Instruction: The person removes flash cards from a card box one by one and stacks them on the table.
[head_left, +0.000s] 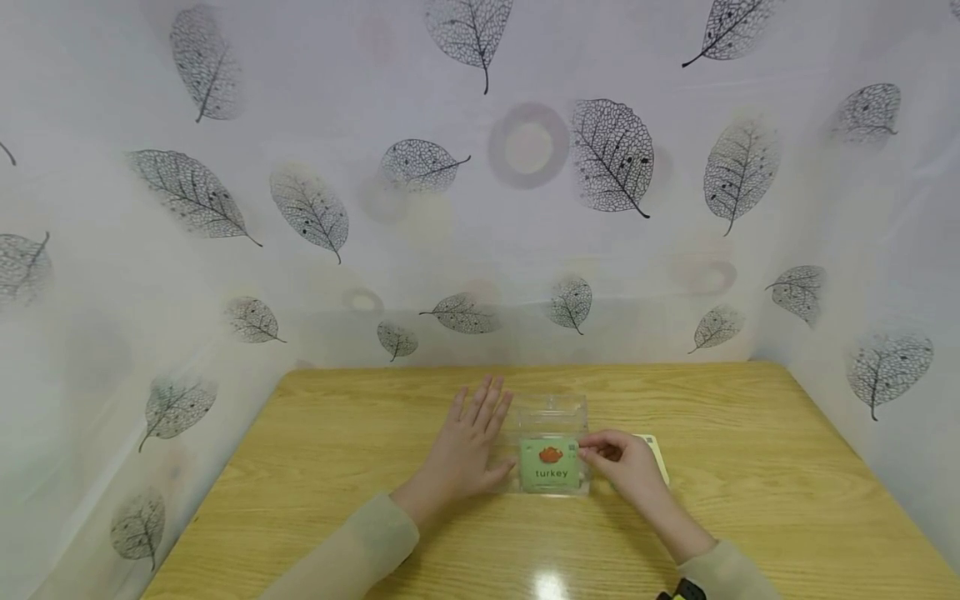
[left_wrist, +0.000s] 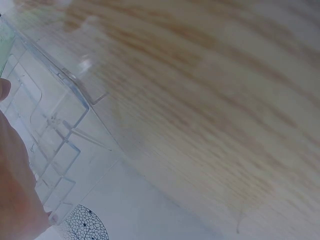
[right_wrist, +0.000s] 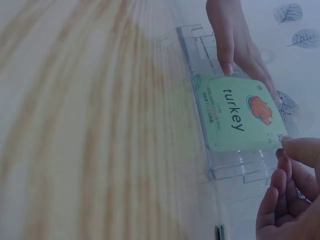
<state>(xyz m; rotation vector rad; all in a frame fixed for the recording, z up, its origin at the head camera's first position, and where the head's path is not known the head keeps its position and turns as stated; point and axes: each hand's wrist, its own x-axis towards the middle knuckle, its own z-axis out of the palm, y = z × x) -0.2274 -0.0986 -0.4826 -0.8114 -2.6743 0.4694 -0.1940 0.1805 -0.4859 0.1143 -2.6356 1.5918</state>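
A green flash card (head_left: 550,477) with a picture and the word "turkey" lies over a clear plastic compartment box (head_left: 555,403) on the table. My right hand (head_left: 628,468) pinches the card's right edge between thumb and fingertips, and the right wrist view shows that grip at the corner of the same card (right_wrist: 240,115). On the box's left side rests my left hand (head_left: 461,454), fingers straight and pointing away, thumb near the card's left edge. In the left wrist view, the clear box (left_wrist: 60,120) shows its divider walls beside part of the hand.
Partly hidden behind the right hand, a pale-edged card (head_left: 656,454) lies on the wooden table (head_left: 750,483). A leaf-printed white curtain (head_left: 465,250) stands around the table's back and sides. A dark watch (head_left: 686,590) is on the right wrist.
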